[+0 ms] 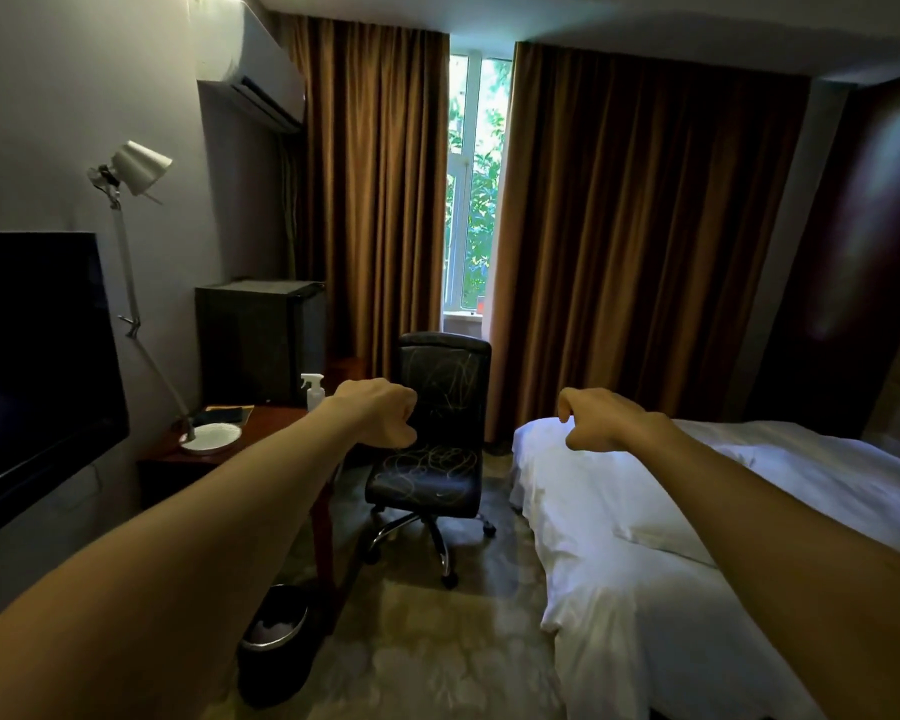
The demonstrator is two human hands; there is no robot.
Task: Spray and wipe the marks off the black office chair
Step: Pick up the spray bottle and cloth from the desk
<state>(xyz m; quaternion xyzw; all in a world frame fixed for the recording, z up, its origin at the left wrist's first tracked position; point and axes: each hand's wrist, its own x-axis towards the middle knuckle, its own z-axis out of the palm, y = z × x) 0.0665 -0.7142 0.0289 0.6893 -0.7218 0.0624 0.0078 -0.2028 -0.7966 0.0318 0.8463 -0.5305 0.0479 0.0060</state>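
"Chairs to clean?"

"One black office chair [445,368], scribbled on seat and back, standing between desk [274,426] and bed [640,517]. One spray bottle [313,392] stands on the desk. My left hand [380,414] and right hand [605,421], both clenched, hold nothing."

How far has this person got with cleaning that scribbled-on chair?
Nothing looks done: pale scribbles cover the back and seat of the black office chair. Nothing is in hand: the left hand and right hand reach out empty, fingers curled. The spray bottle stands untouched on the desk. Spraying and wiping are all left.
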